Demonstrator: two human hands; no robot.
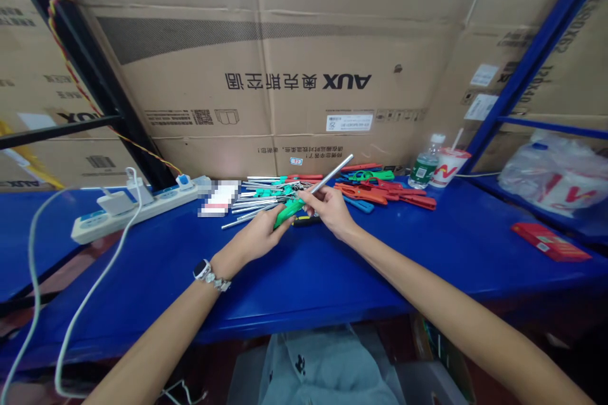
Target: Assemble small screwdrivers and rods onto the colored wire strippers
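In the middle, my left hand (pixel 259 233) is closed around the green handle (pixel 287 211) of what looks like a long-nosed lighter. My right hand (pixel 333 209) pinches the same piece where its silver metal tube (pixel 335 173) meets the handle. The tube slants up and to the right. Behind my hands lies a pile of silver tubes (pixel 251 204) with green parts. Under my fingers a yellow and black tool (pixel 306 220) shows in part; its kind is hidden. Close to my right hand are several orange-red handles (pixel 375 192), with a blue one (pixel 358 204) among them.
A white power strip (pixel 142 207) with plugs and cables crosses the blue table (pixel 332 278) on the left. Right of the handles stand a water bottle (pixel 424 164) and a paper cup with a straw (pixel 449 168). A red box (pixel 548 242) lies farther right, near a plastic bag (pixel 553 171).
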